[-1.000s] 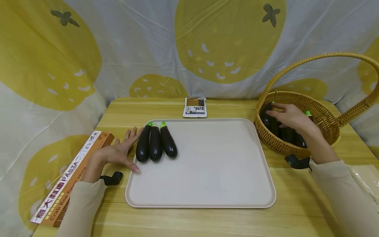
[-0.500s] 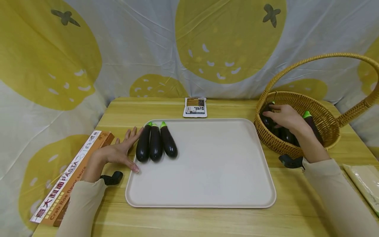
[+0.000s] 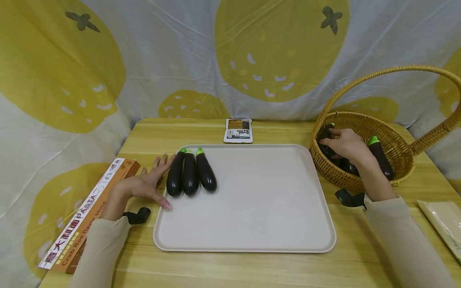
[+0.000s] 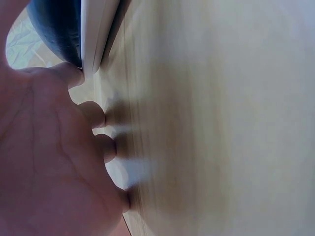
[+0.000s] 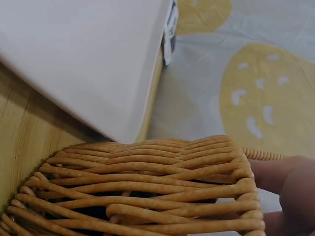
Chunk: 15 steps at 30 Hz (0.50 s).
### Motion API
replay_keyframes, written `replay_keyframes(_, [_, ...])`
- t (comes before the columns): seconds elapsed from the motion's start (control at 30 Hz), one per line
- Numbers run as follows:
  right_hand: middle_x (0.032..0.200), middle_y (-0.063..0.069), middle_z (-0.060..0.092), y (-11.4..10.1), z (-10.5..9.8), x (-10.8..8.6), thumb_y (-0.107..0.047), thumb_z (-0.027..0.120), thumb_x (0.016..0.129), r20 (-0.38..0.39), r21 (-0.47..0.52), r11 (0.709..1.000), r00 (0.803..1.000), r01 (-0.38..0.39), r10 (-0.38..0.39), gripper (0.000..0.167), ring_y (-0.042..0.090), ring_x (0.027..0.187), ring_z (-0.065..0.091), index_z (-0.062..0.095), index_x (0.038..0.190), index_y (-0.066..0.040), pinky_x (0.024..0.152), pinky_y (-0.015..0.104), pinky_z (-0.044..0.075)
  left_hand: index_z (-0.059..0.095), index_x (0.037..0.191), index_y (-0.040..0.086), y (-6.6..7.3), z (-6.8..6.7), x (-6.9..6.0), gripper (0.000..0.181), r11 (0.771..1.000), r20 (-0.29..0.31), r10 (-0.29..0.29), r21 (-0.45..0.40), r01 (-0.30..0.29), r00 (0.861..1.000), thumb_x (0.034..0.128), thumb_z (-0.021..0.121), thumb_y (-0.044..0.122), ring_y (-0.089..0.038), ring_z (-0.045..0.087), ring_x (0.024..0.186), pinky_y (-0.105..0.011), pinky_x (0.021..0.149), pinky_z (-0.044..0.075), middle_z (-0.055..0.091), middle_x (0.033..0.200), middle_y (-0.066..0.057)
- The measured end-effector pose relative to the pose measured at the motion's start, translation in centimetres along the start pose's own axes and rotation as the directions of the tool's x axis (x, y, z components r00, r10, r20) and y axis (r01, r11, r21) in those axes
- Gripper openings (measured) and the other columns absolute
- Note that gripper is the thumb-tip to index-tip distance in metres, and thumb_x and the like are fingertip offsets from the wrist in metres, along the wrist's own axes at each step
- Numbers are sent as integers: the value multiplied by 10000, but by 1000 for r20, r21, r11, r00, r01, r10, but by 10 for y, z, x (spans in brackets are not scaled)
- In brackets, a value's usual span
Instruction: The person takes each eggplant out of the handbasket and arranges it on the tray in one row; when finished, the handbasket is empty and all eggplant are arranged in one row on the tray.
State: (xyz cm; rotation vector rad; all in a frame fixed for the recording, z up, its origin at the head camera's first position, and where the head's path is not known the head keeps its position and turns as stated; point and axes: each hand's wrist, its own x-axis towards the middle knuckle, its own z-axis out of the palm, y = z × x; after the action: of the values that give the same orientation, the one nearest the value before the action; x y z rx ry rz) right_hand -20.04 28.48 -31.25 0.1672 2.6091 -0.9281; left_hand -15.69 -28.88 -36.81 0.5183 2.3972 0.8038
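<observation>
Near nine o'clock inside a round honey-coloured wicker basket (image 3: pixel 367 124), the right hand (image 3: pixel 347 144) appears to pinch a glossy purple-black eggplant (image 3: pixel 325 150) between thumb and fingers; the contact lower down is hidden. At nine o'clock of a rectangular off-white tray (image 3: pixel 259 212), the left hand (image 3: pixel 147 184) spreads its fingers wide, thumb over the rim, index just beside the closest of three matching dark eggplants (image 3: pixel 190 176) with green stem ends, laid at ten.

The skin looks slick, so a shallow pinch could let the eggplant roll back. A low wrist could knock the black wrist-worn camera (image 3: pixel 349 198) against the basket's rim and jog it. Too much left-hand pressure could shift the tray and set its load rolling.

Another eggplant (image 3: pixel 381 158) leans at the basket's four o'clock, close to the right forearm. A tall braided wicker handle (image 3: pixel 385 71) arches overhead; its left foot and the rim stand between the pinched eggplant and the tray.

From the tray's centre, a small white-and-brown sachet (image 3: pixel 238 132) lies at twelve, a long orange-and-white pasta box (image 3: pixel 90 212) at nine beside the left forearm, and a flat beige packet (image 3: pixel 441 224) past three.
</observation>
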Motion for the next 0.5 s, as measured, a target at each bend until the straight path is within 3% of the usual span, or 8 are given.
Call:
replay_keyframes(0.17, [1617,371,275,5,-3,-3,-358,521,1066,17,55,998,1000,16,-17,782,95,806,688,130,1643,-2,845,403,631,-130,1663,187,0,0,1,1523,1000,1,-1,4,1,1000,644,985,390,-530,-321,1503,-842,1075,-202,-304,1656,-282])
replay_keyframes(0.27, [1656,357,204,9,-7,-6,-362,512,1069,23,74,997,999,24,-26,777,209,960,699,125,1646,-15,816,366,638,-131,1662,192,0,1,1,1527,1000,1,-2,5,2,1000,640,986,389,-530,-320,1504,-839,1076,-205,-303,1656,-282])
replay_keyframes(0.4, [1652,353,228,13,-13,-11,-379,485,1075,22,79,996,999,32,-34,766,338,1154,645,111,1650,-39,839,372,637,-132,1662,193,0,1,1,1531,1000,2,-1,3,1,1000,635,987,391,-534,-321,1501,-837,1075,-209,-305,1654,-285])
replay_keyframes(0.5, [1650,357,228,17,-19,-16,-377,473,1078,25,80,996,999,41,-43,758,178,1037,679,103,1649,-42,839,361,637,-129,1663,191,1,1,1,1531,1000,1,0,1,0,1000,634,987,392,-535,-323,1500,-838,1074,-209,-305,1654,-287])
